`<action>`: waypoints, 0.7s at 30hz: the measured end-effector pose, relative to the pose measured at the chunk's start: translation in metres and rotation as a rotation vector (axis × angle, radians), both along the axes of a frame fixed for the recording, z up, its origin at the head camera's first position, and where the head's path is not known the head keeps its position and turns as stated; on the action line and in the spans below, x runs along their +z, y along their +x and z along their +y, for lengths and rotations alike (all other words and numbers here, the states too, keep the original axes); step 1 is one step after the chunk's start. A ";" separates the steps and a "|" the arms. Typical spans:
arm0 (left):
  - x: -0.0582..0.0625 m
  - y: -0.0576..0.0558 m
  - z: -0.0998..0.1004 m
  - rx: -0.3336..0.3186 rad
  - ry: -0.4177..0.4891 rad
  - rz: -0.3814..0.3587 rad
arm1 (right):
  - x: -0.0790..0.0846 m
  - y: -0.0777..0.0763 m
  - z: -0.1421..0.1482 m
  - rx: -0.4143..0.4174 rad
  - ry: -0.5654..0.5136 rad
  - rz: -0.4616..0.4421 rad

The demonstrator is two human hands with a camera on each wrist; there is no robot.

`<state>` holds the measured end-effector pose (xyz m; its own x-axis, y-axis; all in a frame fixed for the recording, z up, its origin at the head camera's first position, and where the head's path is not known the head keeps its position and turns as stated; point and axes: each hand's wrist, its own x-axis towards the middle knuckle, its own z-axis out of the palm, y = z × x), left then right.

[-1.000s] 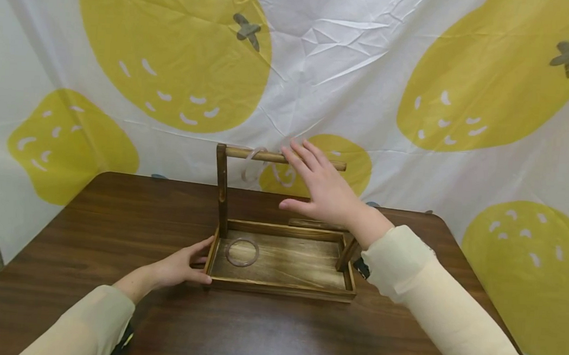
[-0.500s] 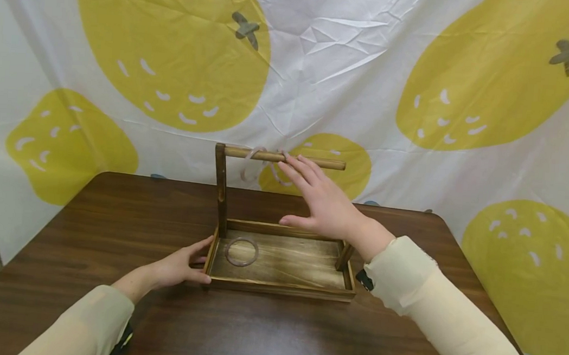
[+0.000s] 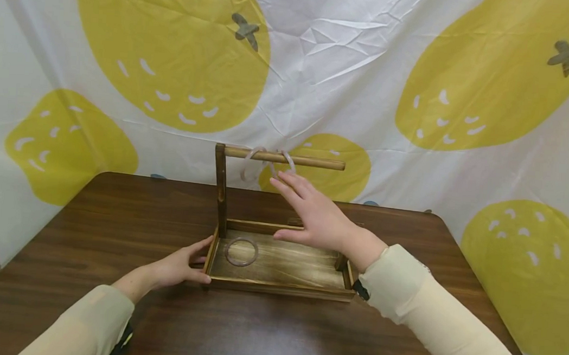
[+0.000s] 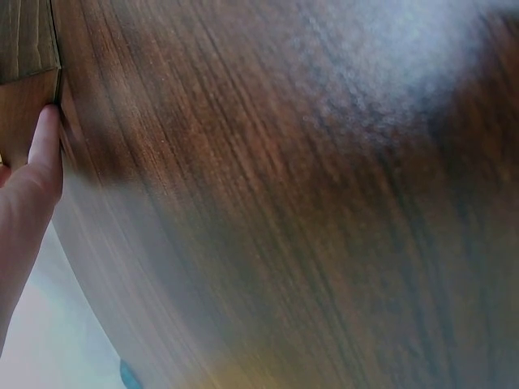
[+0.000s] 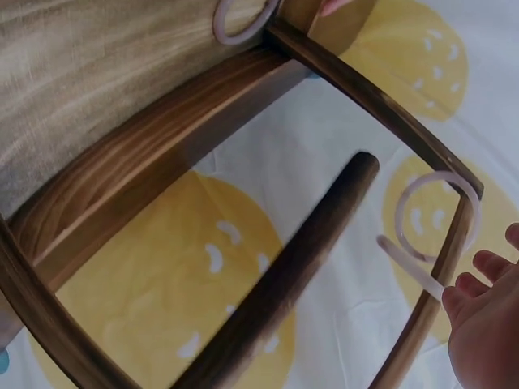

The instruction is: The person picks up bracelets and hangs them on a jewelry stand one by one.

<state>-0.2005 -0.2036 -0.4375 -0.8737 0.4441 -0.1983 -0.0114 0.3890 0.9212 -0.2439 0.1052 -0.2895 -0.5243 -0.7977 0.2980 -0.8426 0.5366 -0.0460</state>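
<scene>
My left hand [image 3: 181, 266] rests against the left end of a shallow wooden tray [image 3: 282, 290], thumb straight at its front corner. From that end rises a post [image 3: 221, 192] bearing a horizontal wooden bar [image 3: 319, 162]. Two pale translucent bangles hang on this bar: a left bangle [image 3: 244, 167] nearer the post and a right bangle [image 3: 292, 161]. My right hand [image 3: 316, 217] is spread just below the bar, fingertips close by the right bangle and holding nothing. On the tray floor, toward the left, lies another bangle [image 3: 228, 251].
A second, lower bar [image 5: 324, 219] with a free end shows in the right wrist view; my right hand mostly hides it in the head view. The dark wooden table [image 3: 265, 334] meets a white fabric backdrop [image 3: 329, 82] with yellow fruit prints.
My right hand has moved down from the bar, and the right bangle it partly hid now shows hanging there. The left hand and tray have stayed put.
</scene>
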 end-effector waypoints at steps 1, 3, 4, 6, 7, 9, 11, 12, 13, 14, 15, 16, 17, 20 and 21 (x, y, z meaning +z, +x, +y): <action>0.000 0.000 0.000 0.000 0.002 0.000 | -0.002 0.001 -0.001 0.003 0.000 -0.002; 0.000 0.000 0.000 0.000 0.007 -0.001 | -0.006 0.002 -0.003 0.007 0.007 -0.010; -0.001 0.000 0.000 -0.002 0.008 0.003 | -0.007 0.003 -0.004 0.007 0.012 -0.015; -0.001 0.000 0.001 -0.007 0.014 0.006 | -0.010 0.004 -0.007 0.010 0.017 -0.030; -0.001 0.000 0.001 -0.007 0.017 0.005 | -0.012 0.005 -0.008 0.012 0.021 -0.040; -0.002 0.000 0.001 -0.012 0.018 0.009 | -0.015 0.006 -0.011 0.015 0.025 -0.051; -0.001 0.000 0.001 -0.010 0.016 0.008 | -0.018 0.006 -0.014 0.023 0.023 -0.059; -0.001 0.000 0.001 -0.009 0.014 0.009 | -0.019 0.006 -0.015 0.023 0.024 -0.064; -0.001 0.000 0.001 -0.006 0.013 0.006 | -0.021 0.006 -0.016 0.027 0.022 -0.071; -0.001 0.000 0.001 -0.009 0.010 0.009 | -0.023 0.006 -0.018 0.031 0.019 -0.076; 0.000 0.000 0.001 -0.009 0.009 0.008 | -0.025 0.006 -0.019 0.035 0.017 -0.081; 0.000 0.000 0.001 -0.009 0.007 0.008 | -0.026 0.007 -0.020 0.040 0.014 -0.090; 0.000 0.000 0.001 -0.008 0.007 0.006 | -0.028 0.006 -0.022 0.044 0.010 -0.097; 0.000 0.000 0.002 -0.015 0.009 0.011 | -0.035 0.005 -0.026 0.053 0.013 -0.111; 0.000 0.000 0.002 -0.015 0.011 0.011 | -0.037 0.004 -0.027 0.051 0.017 -0.114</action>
<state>-0.2003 -0.2020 -0.4379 -0.8690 0.4593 -0.1840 0.0045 0.3793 0.9253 -0.2400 0.0782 -0.3264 -0.5125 -0.8287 0.2250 -0.8587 0.4946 -0.1342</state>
